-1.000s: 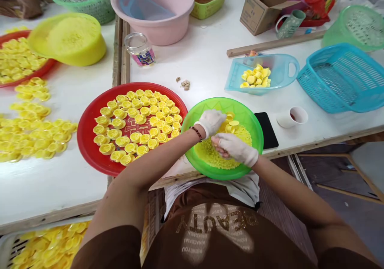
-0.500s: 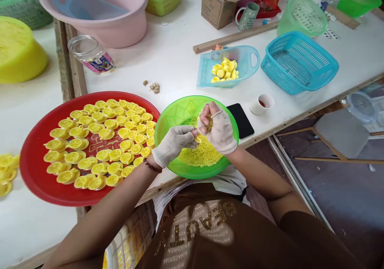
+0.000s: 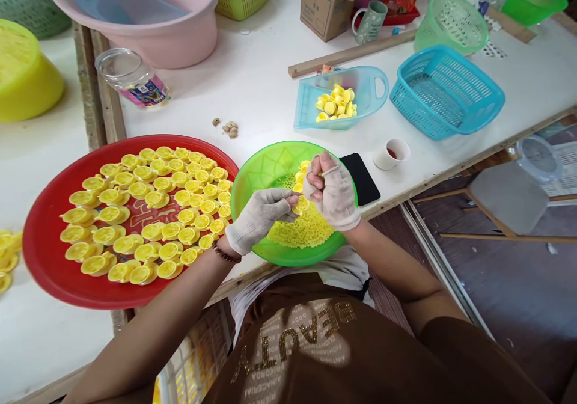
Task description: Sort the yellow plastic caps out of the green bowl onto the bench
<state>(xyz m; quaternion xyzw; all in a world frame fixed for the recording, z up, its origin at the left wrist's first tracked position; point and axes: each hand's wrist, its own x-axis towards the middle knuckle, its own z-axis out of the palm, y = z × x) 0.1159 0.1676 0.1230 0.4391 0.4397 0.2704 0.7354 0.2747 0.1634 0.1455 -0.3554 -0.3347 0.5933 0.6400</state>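
My left hand (image 3: 265,211), in a pale fingerless glove, pinches a small yellow cup (image 3: 300,204) above the green bowl (image 3: 252,175). Close beside it, my right hand (image 3: 331,190) is curled closed over the bowl's right side; what its fingers hold is hidden. Yellow granules (image 3: 302,229) lie in the bowl, and more yellow cups (image 3: 301,172) show between my hands. To the left, a red tray (image 3: 45,260) bears several yellow cups with saucers. More yellow pieces (image 3: 336,104) lie in a blue scoop (image 3: 309,100) behind the bowl.
A black phone (image 3: 360,178) and a white paper cup (image 3: 391,154) are right of the bowl. Farther back stand a blue basket (image 3: 446,91), a mug (image 3: 370,22), a cardboard box (image 3: 320,10) and a pink tub (image 3: 180,40). A clear jar (image 3: 130,79) lies tilted at the left.
The small yellow cup at my left fingertips is now more visible. My right hand has shifted slightly right, away from my left fingers, uncovering yellow cups between them.
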